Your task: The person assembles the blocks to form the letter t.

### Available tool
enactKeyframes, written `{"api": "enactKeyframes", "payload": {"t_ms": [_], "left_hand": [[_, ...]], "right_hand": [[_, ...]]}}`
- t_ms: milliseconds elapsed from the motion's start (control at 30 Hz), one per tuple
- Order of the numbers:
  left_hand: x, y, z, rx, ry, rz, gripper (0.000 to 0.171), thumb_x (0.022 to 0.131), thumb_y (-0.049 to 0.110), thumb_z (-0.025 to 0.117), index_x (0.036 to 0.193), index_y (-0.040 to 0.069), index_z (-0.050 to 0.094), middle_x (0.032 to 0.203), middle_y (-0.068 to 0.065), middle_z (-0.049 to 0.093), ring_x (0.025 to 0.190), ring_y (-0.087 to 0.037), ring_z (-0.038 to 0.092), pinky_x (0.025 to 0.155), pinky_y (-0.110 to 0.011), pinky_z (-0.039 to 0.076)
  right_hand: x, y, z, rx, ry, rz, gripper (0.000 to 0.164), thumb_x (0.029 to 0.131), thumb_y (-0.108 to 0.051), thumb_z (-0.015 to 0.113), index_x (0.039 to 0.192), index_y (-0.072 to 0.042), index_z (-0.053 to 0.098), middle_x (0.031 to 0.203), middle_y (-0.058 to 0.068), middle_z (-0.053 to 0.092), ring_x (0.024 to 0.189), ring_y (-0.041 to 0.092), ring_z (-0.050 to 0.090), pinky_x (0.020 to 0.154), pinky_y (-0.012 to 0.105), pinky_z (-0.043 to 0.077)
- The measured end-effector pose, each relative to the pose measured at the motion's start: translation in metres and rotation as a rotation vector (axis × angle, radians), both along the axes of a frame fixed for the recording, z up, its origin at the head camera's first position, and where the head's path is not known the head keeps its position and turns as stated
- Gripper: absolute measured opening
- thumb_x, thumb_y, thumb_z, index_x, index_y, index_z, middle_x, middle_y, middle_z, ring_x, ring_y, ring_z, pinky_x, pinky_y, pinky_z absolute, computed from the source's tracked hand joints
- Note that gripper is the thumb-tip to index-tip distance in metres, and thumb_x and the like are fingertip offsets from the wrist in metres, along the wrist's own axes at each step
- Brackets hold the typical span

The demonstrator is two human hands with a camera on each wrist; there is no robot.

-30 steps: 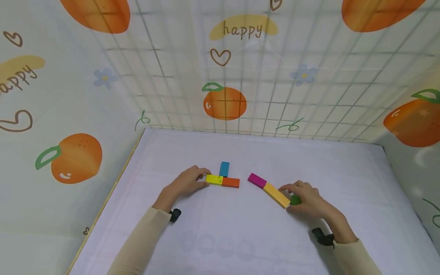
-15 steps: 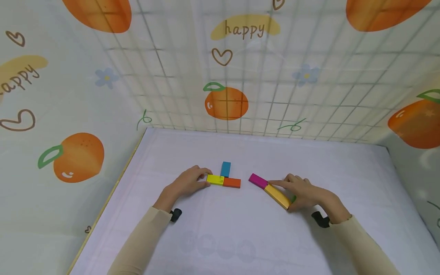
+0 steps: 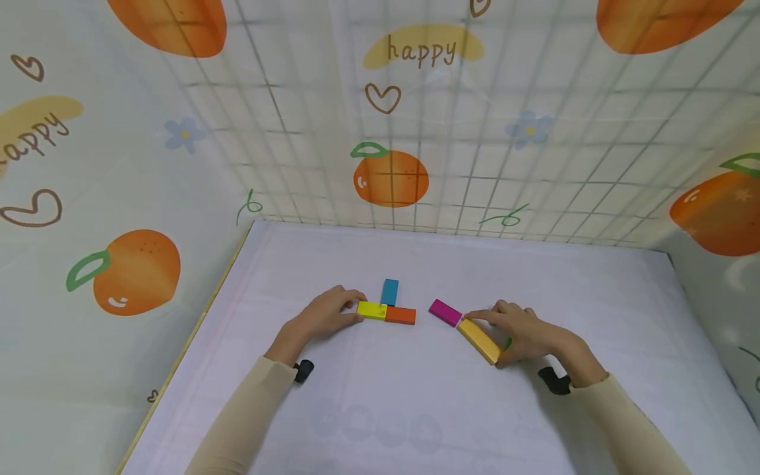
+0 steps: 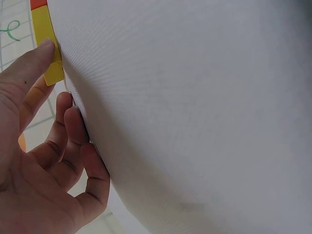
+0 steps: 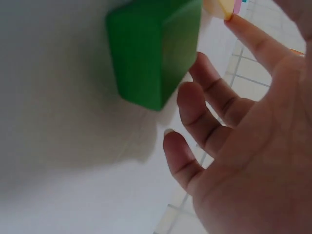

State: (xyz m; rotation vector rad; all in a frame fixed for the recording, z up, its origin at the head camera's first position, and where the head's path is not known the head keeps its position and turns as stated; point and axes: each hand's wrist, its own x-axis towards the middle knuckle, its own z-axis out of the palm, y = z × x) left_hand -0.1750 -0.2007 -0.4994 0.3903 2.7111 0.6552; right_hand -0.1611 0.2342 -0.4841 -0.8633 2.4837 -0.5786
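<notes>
My left hand (image 3: pixel 322 313) pinches the left end of a yellow block (image 3: pixel 371 310) between thumb and index finger. An orange-red block (image 3: pixel 400 316) abuts its right end, and a blue block (image 3: pixel 390 291) stands off from the back of that row near the joint. Farther right, my right hand (image 3: pixel 527 335) grips a golden-yellow block (image 3: pixel 479 342) lengthwise, index fingertip at its far end and thumb at its near end. A magenta block (image 3: pixel 445 313) lies just beyond that far end. The green block (image 5: pixel 139 53) sits beneath the right hand, mostly hidden in the head view.
The blocks lie on a white-covered table (image 3: pixel 368 396) with a yellowish left edge. Cloth printed with oranges and "happy" rises behind as a back wall (image 3: pixel 315 165), with side walls left and right. Dark wrist devices (image 3: pixel 303 371) sit at both cuffs.
My right hand's index finger has reached forward along the golden-yellow block to its far end. That block has shifted slightly toward me, leaving a thin gap to the magenta one. The left hand stays put.
</notes>
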Motion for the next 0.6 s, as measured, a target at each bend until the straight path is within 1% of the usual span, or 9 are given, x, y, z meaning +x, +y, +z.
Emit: {"api": "enactKeyframes", "payload": {"t_ms": [167,367,600], "left_hand": [[0.000,0.000,-0.001,0.006,0.007,-0.008,0.041,0.091,0.035,0.075,0.131,0.030,0.064,0.096,0.004,0.052,0.087,-0.017,0.051,0.075,-0.032,0.045],[-0.001,-0.001,-0.001,0.002,0.008,-0.013,0.041,0.092,0.036,0.075,0.131,0.030,0.064,0.096,0.004,0.053,0.087,-0.017,0.051,0.075,-0.032,0.045],[-0.001,-0.001,-0.001,0.000,0.010,-0.014,0.040,0.092,0.035,0.075,0.130,0.029,0.064,0.096,0.003,0.053,0.087,-0.017,0.051,0.075,-0.032,0.046]], "right_hand": [[0.003,0.001,-0.002,-0.039,0.011,-0.017,0.091,0.069,-0.034,0.092,0.148,-0.032,0.045,0.114,-0.002,0.050,0.108,0.021,0.047,0.080,0.045,0.030],[0.009,-0.003,-0.003,-0.122,0.064,-0.049,0.091,0.068,-0.039,0.093,0.144,-0.022,0.046,0.110,-0.002,0.052,0.106,0.019,0.049,0.081,0.046,0.031],[0.019,-0.015,-0.007,-0.195,0.112,-0.142,0.093,0.064,-0.044,0.094,0.140,-0.014,0.050,0.109,-0.001,0.055,0.104,0.020,0.050,0.085,0.046,0.032]]}}
